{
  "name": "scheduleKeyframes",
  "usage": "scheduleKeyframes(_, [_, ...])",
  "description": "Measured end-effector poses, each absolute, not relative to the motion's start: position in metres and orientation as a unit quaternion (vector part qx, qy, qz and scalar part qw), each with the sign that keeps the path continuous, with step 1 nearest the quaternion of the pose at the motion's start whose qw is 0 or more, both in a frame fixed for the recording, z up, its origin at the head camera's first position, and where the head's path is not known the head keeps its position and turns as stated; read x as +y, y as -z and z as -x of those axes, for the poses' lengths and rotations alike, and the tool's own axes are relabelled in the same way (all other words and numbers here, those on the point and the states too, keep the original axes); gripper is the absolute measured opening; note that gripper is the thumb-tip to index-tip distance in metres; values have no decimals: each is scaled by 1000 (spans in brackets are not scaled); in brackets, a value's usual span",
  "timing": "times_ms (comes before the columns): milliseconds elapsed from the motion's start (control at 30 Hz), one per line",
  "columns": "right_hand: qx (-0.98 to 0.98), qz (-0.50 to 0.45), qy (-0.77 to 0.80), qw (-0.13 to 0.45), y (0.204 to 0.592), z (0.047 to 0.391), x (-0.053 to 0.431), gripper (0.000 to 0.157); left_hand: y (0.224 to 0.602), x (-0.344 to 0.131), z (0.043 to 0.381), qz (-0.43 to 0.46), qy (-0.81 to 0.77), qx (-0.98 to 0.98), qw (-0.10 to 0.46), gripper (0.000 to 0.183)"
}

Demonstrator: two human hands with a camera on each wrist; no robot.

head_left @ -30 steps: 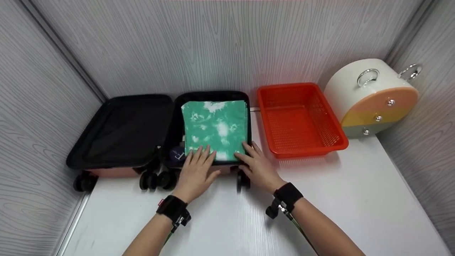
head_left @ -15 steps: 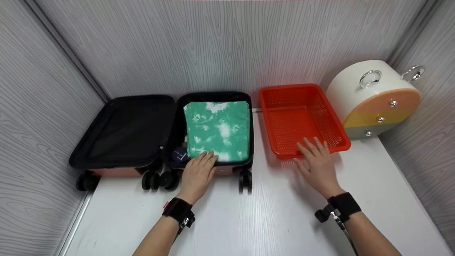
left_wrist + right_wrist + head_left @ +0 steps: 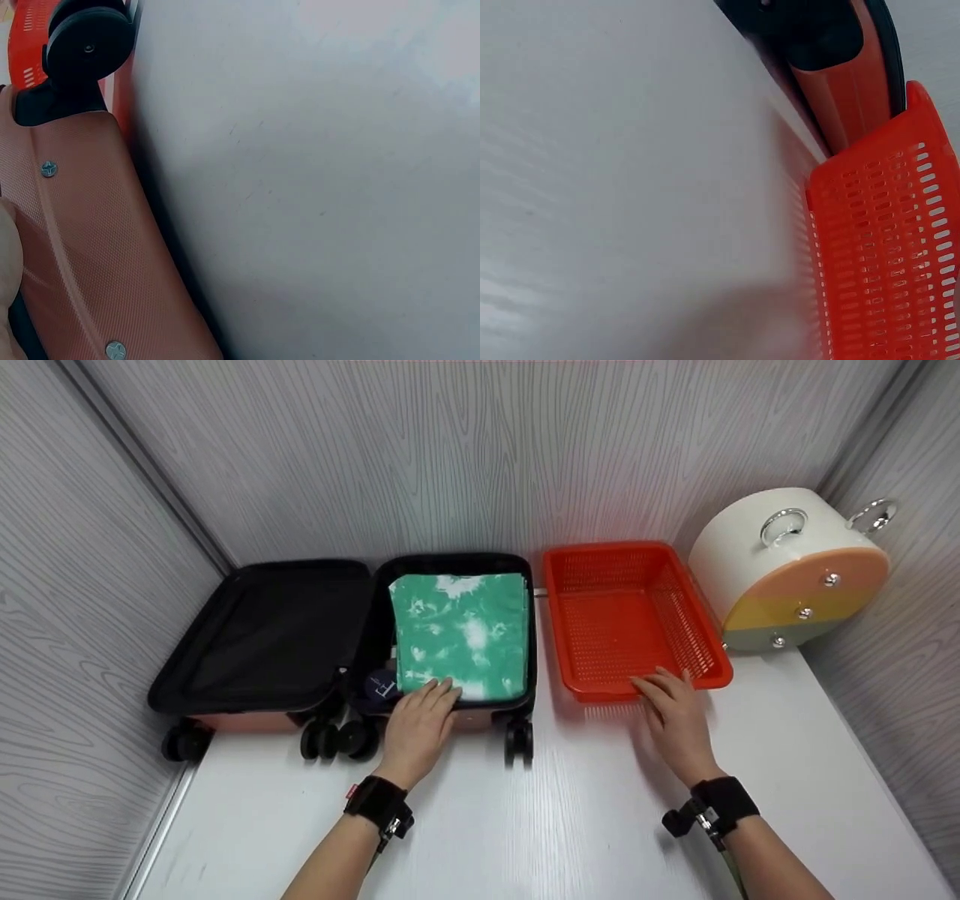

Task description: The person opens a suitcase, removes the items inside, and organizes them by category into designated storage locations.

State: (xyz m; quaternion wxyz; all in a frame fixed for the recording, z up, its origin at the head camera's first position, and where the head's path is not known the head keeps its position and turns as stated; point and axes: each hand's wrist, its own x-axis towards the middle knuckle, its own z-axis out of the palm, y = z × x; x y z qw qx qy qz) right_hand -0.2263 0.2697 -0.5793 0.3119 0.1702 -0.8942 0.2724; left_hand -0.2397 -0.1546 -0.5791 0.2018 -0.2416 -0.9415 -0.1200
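An open pink suitcase with a black lining (image 3: 270, 637) lies on the white table, its two halves side by side. Folded green-and-white tie-dye cloth (image 3: 461, 634) fills most of the right half. My left hand (image 3: 420, 727) rests on the near edge of that half, fingertips at the cloth's front border. Beside the cloth's lower left corner sits a dark round item (image 3: 380, 685) with white lettering. With my right hand (image 3: 679, 727) I hold the near rim of a red plastic basket (image 3: 564, 652), fingers over the rim and thumb toward the outside.
A white rounded box (image 3: 742, 540) with orange, yellow and green drawer fronts and ring handles stands right of the basket. Black suitcase wheels (image 3: 519, 741) jut toward me. Grey wood-grain walls (image 3: 465, 457) enclose the table at back and sides.
My right hand has left the cloth and moved right to the basket's near rim. The basket has shifted and turned slightly. My left hand has drawn back a little toward the suitcase edge.
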Motion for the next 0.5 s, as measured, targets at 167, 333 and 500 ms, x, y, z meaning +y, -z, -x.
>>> scheduleKeyframes(167, [-886,-184,-272,326,580,217,254,41,580,-155,240,243,119,-940,206,41])
scheduleKeyframes(333, [-884,-195,-263,335,580,208,239,42,580,-155,240,246,119,-938,213,40])
scheduleKeyframes(500, [-881,-197,-269,336,582,205,231,42,580,-155,240,240,117,-942,203,40])
